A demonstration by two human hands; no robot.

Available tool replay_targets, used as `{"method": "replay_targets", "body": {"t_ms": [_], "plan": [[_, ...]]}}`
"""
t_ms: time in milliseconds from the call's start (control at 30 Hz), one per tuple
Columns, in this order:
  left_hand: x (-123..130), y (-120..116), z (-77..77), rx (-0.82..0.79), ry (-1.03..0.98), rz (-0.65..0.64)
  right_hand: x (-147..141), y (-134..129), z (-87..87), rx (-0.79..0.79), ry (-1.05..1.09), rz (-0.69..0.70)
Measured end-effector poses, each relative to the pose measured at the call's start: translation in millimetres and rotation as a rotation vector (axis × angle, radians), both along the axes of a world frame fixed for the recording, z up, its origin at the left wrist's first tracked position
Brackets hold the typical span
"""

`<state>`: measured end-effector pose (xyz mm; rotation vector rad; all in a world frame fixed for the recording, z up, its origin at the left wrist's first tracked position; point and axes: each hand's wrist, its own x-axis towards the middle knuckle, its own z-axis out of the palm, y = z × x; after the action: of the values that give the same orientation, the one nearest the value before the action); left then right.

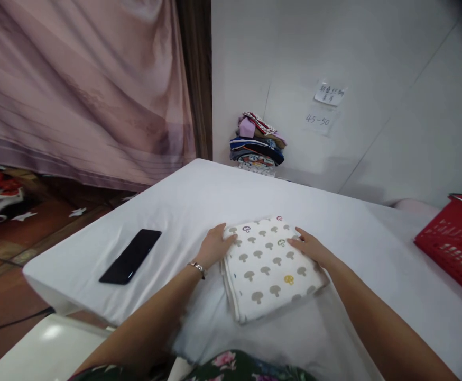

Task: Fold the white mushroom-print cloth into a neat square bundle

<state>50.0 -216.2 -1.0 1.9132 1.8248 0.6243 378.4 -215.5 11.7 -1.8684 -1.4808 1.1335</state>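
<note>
A folded white cloth (pixel 270 264) printed with grey, yellow and red mushrooms lies near the front edge of the white-covered table (pixel 183 196). At its left side, my left hand (pixel 216 244) has its thumb on top and its other fingers by the far left corner; a bracelet is on the wrist. My right hand (pixel 308 246) touches the cloth's right side, thumb and forefinger somewhat apart on its upper face. Both hands hold the cloth by its sides. Its layers show along the left edge.
A black phone (pixel 131 256) lies on the table's left part. At the right edge stands a red basket (pixel 453 243). Stacked folded clothes (pixel 257 143) are beyond the far edge, beside the wall with paper notes (pixel 330 94). A pink curtain (pixel 84 84) hangs at the left.
</note>
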Motion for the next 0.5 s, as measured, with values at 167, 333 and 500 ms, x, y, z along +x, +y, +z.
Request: {"method": "replay_targets", "body": {"t_ms": [167,333,500], "plan": [[-2,24,15.1,-0.12,0.09,-0.121,-3,7,5.2,-0.163,0.26,0.024],[1,45,32.0,-0.301,0.162,-0.225,-3,14,9.3,-0.157,0.368,0.056],[7,59,40.0,-0.467,0.083,-0.318,7,60,36.9,-0.001,0.186,0.141]]}}
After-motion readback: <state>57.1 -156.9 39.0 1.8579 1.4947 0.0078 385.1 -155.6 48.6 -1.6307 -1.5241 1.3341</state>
